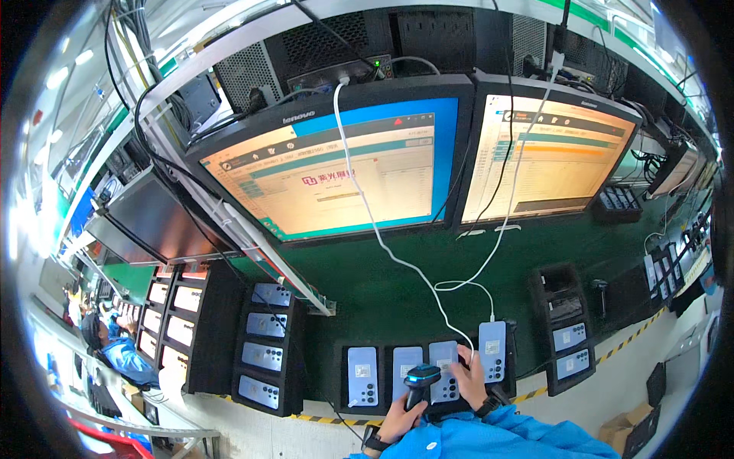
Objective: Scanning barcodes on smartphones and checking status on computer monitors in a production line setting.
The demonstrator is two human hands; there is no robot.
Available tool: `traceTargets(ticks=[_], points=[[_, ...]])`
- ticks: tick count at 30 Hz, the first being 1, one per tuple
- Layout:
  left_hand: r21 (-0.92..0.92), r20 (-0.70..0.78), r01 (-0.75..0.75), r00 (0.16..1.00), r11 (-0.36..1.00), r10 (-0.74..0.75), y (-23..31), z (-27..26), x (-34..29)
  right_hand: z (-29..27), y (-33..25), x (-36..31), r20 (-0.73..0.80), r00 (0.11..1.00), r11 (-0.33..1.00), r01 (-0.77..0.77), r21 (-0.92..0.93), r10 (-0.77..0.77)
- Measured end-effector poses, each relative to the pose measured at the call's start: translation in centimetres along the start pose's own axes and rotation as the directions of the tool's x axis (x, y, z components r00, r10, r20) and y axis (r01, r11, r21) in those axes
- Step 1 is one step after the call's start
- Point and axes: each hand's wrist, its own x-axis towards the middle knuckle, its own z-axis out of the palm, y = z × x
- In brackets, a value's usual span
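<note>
Black scanner [422, 377] fills left hand [401, 420]; blue phone [442, 370] lies partly under right hand [471, 382] (grip unclear).

I see two bare hands near the lower edge, close together, below blue sleeves [527, 428]. The left hand [401, 418] is curled into a grip, its thumb toward the right hand. The right hand [471, 377] reaches farther forward, fingers pointing ahead; I cannot tell how firmly they close. Dark bands [489, 403] circle both wrists.
</note>
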Motion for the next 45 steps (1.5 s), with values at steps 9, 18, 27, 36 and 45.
traceTargets(ticks=[9,18,27,36,45], points=[[0.024,-0.05,0.013,0.999,1.0,-0.012,-0.8,0.3,1.0,-0.8,-0.5,1.4,0.03,0.999,0.998,0.043,0.041,-0.044],[0.055,-0.043,0.02,0.999,0.998,-0.018,-0.8,1.7,1.6,-1.6,0.2,1.7,0.071,0.995,0.997,0.071,0.026,-0.073],[0.038,-0.068,-0.107,0.992,0.994,0.109,1.8,-3.0,-0.3,0.5,-2.3,2.8,-0.025,0.999,0.998,-0.048,-0.031,0.048],[0.475,-0.675,0.003,0.642,0.88,0.363,-6.5,-26.8,8.9,1.2,-0.1,3.8,-0.027,0.995,0.86,0.068,-0.505,-0.094],[0.633,-0.726,0.048,0.382,0.772,0.572,-8.3,-27.0,16.5,0.2,-0.6,4.3,-0.101,0.993,0.991,0.048,-0.125,-0.061]])
